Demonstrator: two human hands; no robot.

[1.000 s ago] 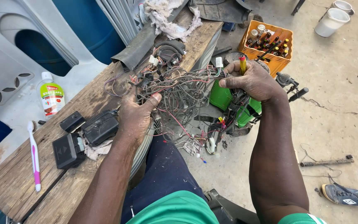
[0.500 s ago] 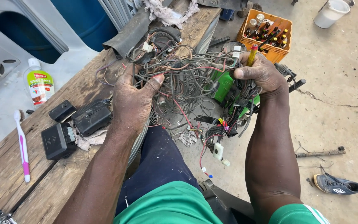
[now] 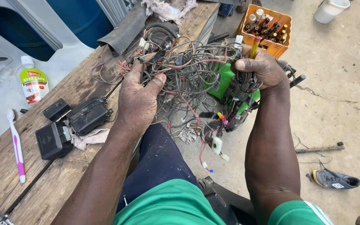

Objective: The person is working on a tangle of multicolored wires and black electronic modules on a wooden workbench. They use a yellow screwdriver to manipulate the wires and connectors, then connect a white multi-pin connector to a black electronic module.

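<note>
The wire bundle (image 3: pixel 188 71), a tangle of grey, red and black leads with small plugs, hangs between both hands at the edge of the wooden bench (image 3: pixel 55 183), above the person's lap. The left hand (image 3: pixel 138 98) grips the bundle's left side, fingers curled into the leads and thumb pressed against them. The right hand (image 3: pixel 259 68) is closed on the right side, fingers clamped on a thick bunch together with a yellow-handled tool (image 3: pixel 254 48). Compared with a second ago, the hands have moved further apart and the bundle is spread wider, which suggests the leads are being pulled open for sorting. A green box (image 3: pixel 226 79) sits behind the tangle. On the bench lie black modules (image 3: pixel 89 114), a toothbrush (image 3: pixel 16 146) and a bottle (image 3: pixel 32 81). An orange crate (image 3: pixel 267 27) stands on the floor beyond.
</note>
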